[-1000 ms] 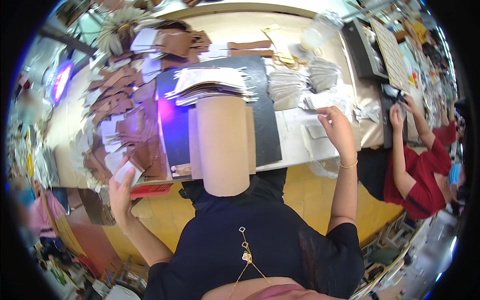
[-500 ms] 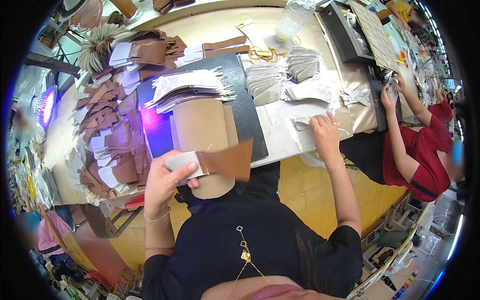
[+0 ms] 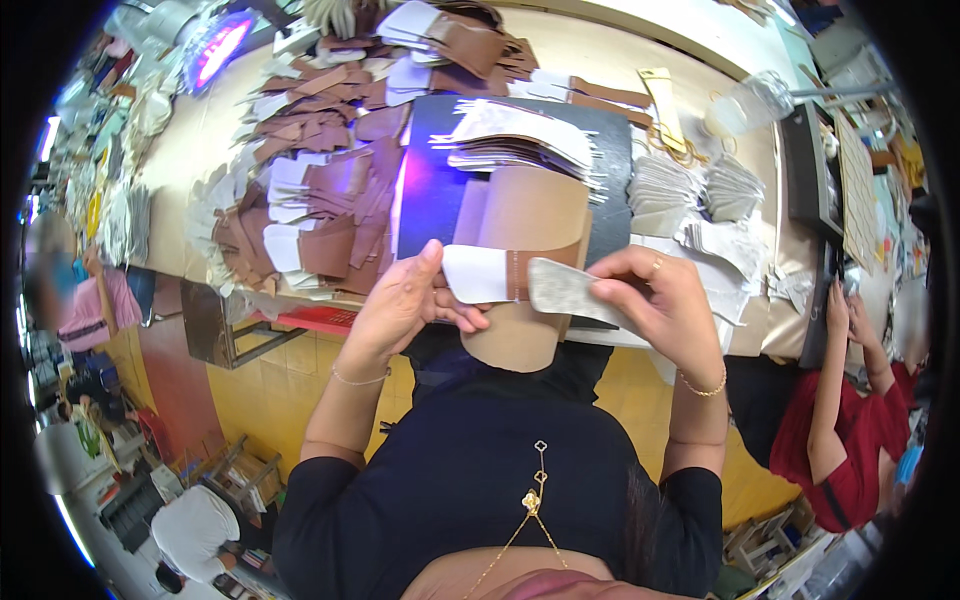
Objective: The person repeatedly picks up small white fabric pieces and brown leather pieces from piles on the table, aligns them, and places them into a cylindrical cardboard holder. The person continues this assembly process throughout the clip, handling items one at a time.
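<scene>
A brown leather strip with a white end (image 3: 475, 274) and a stitch-like line across it lies over a curved tan board (image 3: 533, 210). My left hand (image 3: 400, 300) is at its white end, thumb raised and apart, fingertips just below the strip's lower edge; it does not visibly pinch the strip. My right hand (image 3: 665, 305) pinches a thin greyish-white piece (image 3: 570, 290) between thumb and fingers. That piece is held over the brown part of the strip, hiding its right end; whether the two touch I cannot tell.
Behind the board, white-and-brown pieces (image 3: 525, 135) are stacked on a black mat (image 3: 615, 165). Brown pieces (image 3: 335, 190) pile up at left, greyish-white stacks (image 3: 665, 195) at right. A plastic bottle (image 3: 745, 105) stands far right. A co-worker in red (image 3: 800, 440) works at right.
My right hand came from the table's right side to the board with a greyish-white piece. My left hand loosened from the brown strip, which now lies along the board. The view shifted.
</scene>
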`<state>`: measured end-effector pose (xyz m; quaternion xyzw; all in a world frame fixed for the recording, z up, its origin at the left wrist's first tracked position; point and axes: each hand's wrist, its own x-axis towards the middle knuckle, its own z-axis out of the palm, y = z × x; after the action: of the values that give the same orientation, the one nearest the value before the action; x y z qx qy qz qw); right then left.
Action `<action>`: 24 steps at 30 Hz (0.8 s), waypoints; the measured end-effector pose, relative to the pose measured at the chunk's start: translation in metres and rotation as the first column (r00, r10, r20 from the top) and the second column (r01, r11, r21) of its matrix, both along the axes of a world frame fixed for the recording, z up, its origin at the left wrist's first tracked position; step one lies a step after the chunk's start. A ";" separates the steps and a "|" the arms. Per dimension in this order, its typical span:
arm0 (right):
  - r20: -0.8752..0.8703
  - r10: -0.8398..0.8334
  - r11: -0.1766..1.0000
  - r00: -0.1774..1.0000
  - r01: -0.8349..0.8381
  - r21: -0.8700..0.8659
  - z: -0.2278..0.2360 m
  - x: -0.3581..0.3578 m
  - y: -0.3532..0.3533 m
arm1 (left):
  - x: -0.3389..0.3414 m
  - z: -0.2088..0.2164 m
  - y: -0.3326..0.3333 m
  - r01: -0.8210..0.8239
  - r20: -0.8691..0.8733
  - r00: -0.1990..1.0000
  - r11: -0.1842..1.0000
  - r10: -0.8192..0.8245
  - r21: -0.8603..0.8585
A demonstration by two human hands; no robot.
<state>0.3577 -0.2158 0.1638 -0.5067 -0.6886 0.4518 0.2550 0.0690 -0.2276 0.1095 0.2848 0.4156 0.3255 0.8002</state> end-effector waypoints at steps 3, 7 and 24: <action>0.002 0.048 0.999 0.999 -0.048 -0.011 0.005 -0.038 0.019 | 0.001 0.000 -0.002 -0.007 0.014 1.000 1.000 0.007 0.012; 0.077 0.119 0.992 0.990 -0.116 -0.051 0.007 -0.061 0.033 | 0.003 -0.002 -0.002 -0.007 0.035 0.999 0.999 0.006 0.036; 0.197 0.175 0.982 0.965 -0.155 -0.112 0.003 -0.068 0.040 | 0.000 -0.002 0.002 -0.047 0.119 0.991 0.998 0.052 -0.044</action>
<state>0.2892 -0.1757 0.1665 -0.5031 -0.7288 0.4489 0.1192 0.0694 -0.2259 0.1073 0.2375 0.3801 0.3530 0.8213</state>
